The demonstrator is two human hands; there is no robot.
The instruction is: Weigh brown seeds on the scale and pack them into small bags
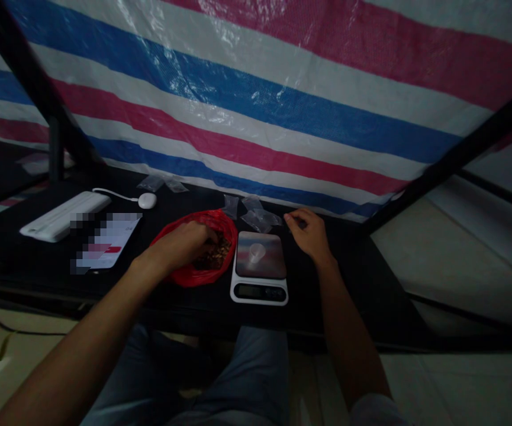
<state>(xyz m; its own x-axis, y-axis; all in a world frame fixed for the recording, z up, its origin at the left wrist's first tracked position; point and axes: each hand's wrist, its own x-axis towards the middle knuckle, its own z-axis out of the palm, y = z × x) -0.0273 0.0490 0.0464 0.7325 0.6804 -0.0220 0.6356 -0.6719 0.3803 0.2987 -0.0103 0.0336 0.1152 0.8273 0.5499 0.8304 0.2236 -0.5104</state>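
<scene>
My left hand (pixel 193 241) reaches into a red plastic bag (pixel 162 234), its fingers curled down among small brown grain-like bits (pixel 220 254). The fingertips are hidden, so what they hold cannot be made out. Just right of the bag is a white kitchen scale (pixel 260 296) with a metal top. A small clear cup (pixel 256 253) stands on that top. Beyond the scale's far right corner, my right hand (pixel 306 231) rests on the black table, fingers curled in with thumb and forefinger close together. Small clear plastic bags (pixel 258 216) lie just left of it.
At the left lie a white power strip-like block (pixel 67 216), a phone (pixel 109 242) and a round white piece on a cable (pixel 147 201). More clear bags (pixel 151 182) are behind them. A striped plastic sheet (pixel 238 112) and dark frame bars (pixel 451 160) bound the table (pixel 348 296).
</scene>
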